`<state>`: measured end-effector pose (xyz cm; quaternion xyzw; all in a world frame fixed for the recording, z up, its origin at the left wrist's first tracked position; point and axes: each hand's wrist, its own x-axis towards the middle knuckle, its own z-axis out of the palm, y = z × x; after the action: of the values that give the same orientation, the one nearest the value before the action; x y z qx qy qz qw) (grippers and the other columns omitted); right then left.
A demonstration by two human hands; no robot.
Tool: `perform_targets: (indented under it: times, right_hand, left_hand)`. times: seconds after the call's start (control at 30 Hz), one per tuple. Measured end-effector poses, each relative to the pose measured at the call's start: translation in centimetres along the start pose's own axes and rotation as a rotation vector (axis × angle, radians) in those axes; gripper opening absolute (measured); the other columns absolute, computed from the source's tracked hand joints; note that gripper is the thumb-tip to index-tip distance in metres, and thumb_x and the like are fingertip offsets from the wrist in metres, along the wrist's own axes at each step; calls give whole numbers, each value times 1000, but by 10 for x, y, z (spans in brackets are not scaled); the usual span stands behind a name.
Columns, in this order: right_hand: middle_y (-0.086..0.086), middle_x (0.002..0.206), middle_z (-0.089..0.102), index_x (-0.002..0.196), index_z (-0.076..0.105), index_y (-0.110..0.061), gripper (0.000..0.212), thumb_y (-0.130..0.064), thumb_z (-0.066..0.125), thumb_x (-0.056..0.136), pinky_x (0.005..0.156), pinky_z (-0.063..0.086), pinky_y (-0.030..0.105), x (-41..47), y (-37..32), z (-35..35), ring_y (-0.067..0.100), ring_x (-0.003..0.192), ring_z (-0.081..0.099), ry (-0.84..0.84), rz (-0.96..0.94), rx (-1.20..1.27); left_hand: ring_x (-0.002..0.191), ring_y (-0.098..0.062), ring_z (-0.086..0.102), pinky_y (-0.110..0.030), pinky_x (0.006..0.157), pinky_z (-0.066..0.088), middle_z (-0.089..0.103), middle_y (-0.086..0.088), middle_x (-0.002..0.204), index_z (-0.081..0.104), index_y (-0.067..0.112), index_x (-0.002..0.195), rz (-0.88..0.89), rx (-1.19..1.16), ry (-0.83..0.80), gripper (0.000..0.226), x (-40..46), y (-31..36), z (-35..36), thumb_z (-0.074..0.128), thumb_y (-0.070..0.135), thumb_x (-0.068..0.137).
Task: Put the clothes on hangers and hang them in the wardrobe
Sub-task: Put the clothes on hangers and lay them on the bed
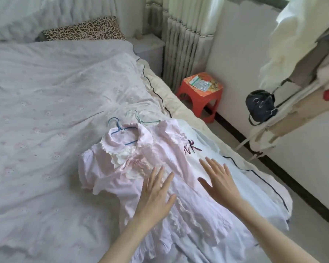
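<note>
My left hand (156, 196) lies flat with fingers spread on the pink dress (133, 179), below its lace collar. My right hand (219, 179) is likewise flat and spread, at 3 o'clock from the left, resting where the pink dress meets the white garment (241, 186) under it. Neither hand grasps anything. The pink dress lies on the bed (46, 111), collar toward 11 o'clock. A blue hanger (120, 130) sits in its neckline, hook protruding. A green hanger (139, 118) lies at 1 o'clock from the blue one, its hook exposed. At 1 o'clock from the garments stands a red stool (199, 95). A black bag (260, 105) hangs at 3 o'clock.
</note>
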<state>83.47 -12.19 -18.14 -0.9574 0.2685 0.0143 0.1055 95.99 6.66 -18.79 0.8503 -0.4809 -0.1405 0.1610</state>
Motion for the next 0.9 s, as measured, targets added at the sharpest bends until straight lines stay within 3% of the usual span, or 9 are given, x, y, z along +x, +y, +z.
perform_targets:
  times: [0.1,0.2,0.33,0.43,0.5,0.57,0.67,0.77,0.9]
  right_hand:
    - [11,143,43,140,40,-17,59,-40,58,88,106,28,55,-72,45,-34,31,133,39,124,143,-10]
    - [7,144,42,140,40,-17,58,-41,57,89,108,25,51,-166,85,-63,29,134,37,278,306,34]
    - [11,136,50,136,43,-17,57,-46,47,87,99,33,56,-316,135,-78,34,125,48,413,525,23]
    - [12,134,52,134,48,-14,60,-48,38,85,96,36,58,-428,169,-90,35,123,50,410,698,16]
    - [11,137,49,136,46,-15,62,-49,35,85,101,31,56,-499,183,-95,32,127,45,428,811,7]
    - [9,143,42,140,40,-18,66,-53,29,85,108,19,49,-569,193,-97,28,134,36,456,941,9]
    - [5,151,29,144,30,-22,75,-60,17,81,113,9,46,-660,201,-95,23,141,21,478,1125,25]
    - [0,155,16,148,16,-27,83,-65,5,75,115,2,43,-735,205,-96,18,144,9,460,1294,16]
    - [-1,157,9,148,11,-28,81,-65,6,77,115,-2,40,-815,208,-104,15,144,2,487,1487,-17]
  left_hand:
    - [141,-19,-20,-34,112,-15,-17,5,152,-7,32,146,124,76,-25,62,5,57,-3,21,53,94]
    - [144,-23,-7,-33,110,-11,-4,0,155,9,26,148,235,31,1,74,-8,126,3,7,59,82]
    - [142,-18,-14,-28,109,-12,-9,2,156,0,32,147,356,-10,-111,85,-54,235,45,-5,64,67]
    - [143,-30,5,-43,113,11,13,-6,155,21,26,147,529,26,-180,79,-87,323,73,10,60,76]
    - [135,-37,30,-54,103,31,39,-13,144,42,20,138,663,17,-211,66,-108,377,95,29,51,81]
    - [129,-37,38,-58,95,41,49,-14,136,43,21,133,785,10,-218,58,-134,431,120,37,47,81]
    - [126,-39,43,-58,92,40,50,-13,135,42,23,133,928,7,-291,58,-181,499,157,38,49,81]
    - [133,-38,33,-56,100,32,42,-11,143,44,21,137,1087,2,-378,63,-224,559,184,32,52,83]
    - [131,-39,36,-55,97,34,44,-14,140,43,20,136,1319,0,-418,59,-265,641,208,33,48,85]
